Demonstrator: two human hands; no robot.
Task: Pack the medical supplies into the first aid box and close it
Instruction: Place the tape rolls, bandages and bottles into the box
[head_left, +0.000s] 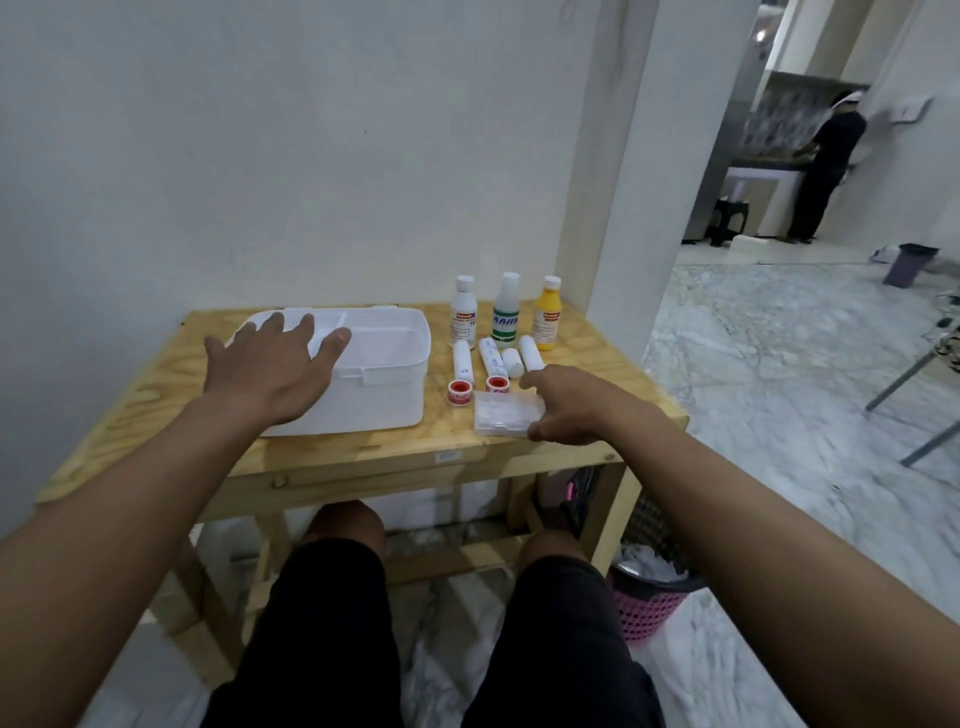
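White first aid box (384, 364) standing on the wooden tabletop (587, 343), lid closed, back edge close to the wall, front edge set back from the tabletop's near edge with a strip of bare wood between. Left hand (270, 364) spread wide and flat over the box's left half, fingers splayed, gripping nothing. Right of the box, a cluster of supplies: three upright bottles at the back, a white-capped clear bottle (464, 317) nearest the box, then a green-labelled bottle (505, 314), then a yellow bottle (548, 319) farthest from it. In front of the bottles, four white bandage rolls (461, 358) lying side by side, angled. Nearer still, two red-and-white tape rolls (461, 392) just beside the box's right front corner. Clear flat plastic case (506, 413) lying right of the box near the tabletop's front edge. Right hand (571, 405) closed around the case's right end, forefinger over the far edge, thumb at the near corner. Narrow gap only between box and supplies; more bare wood right of the bottles up to the tabletop's right edge, and a wide bare stretch left of the box. Pink mesh bin (654, 597) on the floor below the tabletop's right end.
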